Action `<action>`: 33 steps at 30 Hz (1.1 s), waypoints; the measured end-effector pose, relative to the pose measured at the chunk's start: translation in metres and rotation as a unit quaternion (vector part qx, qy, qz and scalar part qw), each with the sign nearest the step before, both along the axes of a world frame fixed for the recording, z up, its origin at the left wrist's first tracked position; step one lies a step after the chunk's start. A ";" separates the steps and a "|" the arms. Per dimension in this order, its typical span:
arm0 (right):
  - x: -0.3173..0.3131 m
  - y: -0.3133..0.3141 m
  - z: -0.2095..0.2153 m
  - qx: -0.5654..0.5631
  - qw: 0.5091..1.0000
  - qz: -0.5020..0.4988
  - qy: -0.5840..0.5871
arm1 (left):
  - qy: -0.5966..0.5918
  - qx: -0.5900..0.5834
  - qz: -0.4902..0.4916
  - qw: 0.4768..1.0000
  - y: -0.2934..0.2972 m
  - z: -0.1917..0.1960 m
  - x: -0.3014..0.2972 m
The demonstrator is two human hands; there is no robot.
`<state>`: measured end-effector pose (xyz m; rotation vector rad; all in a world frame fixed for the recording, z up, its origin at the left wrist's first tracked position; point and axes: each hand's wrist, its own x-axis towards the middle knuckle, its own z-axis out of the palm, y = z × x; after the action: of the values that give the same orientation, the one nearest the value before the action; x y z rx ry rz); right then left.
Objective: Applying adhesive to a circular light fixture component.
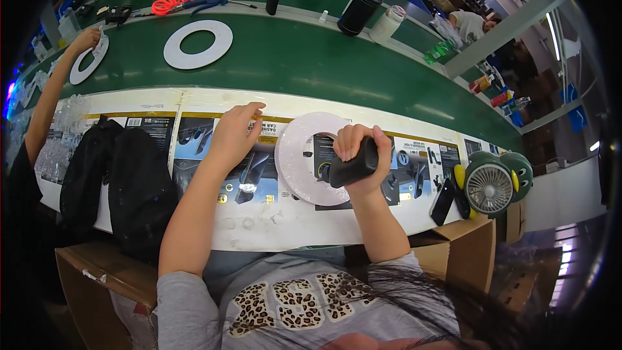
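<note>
My right hand (364,155) is wrapped round a black, rounded handheld object (352,163) with a short stub on its left side; its exact kind I cannot make out. It is held over the right side of a thick white ring (291,172), partly hiding the ring. Left of the ring, my left hand (236,131) is low over the printed work surface, fingers stretched out to the right and nothing visible in them. Printed sheets with product pictures (249,178) line the white worktop (259,236) around both hands.
A second white ring (198,44) lies on the green conveyor belt (272,58); a co-worker's hand (87,39) touches another ring (81,71). Black oversleeves (139,172) lie left, a small green fan (489,188) and phone (443,201) right. Bottles (361,8) stand beyond the belt.
</note>
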<state>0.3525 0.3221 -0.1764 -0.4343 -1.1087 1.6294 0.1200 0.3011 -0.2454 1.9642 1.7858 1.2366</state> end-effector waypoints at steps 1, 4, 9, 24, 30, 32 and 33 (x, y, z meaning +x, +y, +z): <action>0.000 -0.001 -0.001 0.000 1.000 -0.001 0.000 | -0.002 -0.002 0.001 1.000 0.000 0.000 0.000; -0.001 -0.004 -0.002 0.014 1.000 -0.004 -0.005 | 0.007 0.008 0.001 1.000 0.000 -0.002 -0.001; -0.001 -0.003 -0.003 0.016 1.000 -0.001 -0.011 | -0.001 0.007 -0.001 1.000 0.001 -0.002 0.000; 0.004 0.000 -0.001 0.009 1.000 -0.018 0.005 | 0.011 0.015 -0.001 1.000 0.001 -0.005 0.000; 0.020 -0.002 0.003 -0.010 0.999 -0.024 0.031 | -0.001 -0.031 -0.009 0.999 0.001 0.001 -0.001; 0.023 -0.003 0.000 -0.006 0.999 -0.024 0.026 | -0.001 -0.029 -0.011 1.000 0.001 0.001 0.000; 0.024 -0.004 -0.001 -0.003 0.999 -0.024 0.024 | 0.000 -0.031 -0.008 0.999 0.001 0.001 0.000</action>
<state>0.3766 0.3184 -0.1771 -0.4207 -1.0517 1.5933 0.1202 0.3019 -0.2446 1.9411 1.7820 1.1609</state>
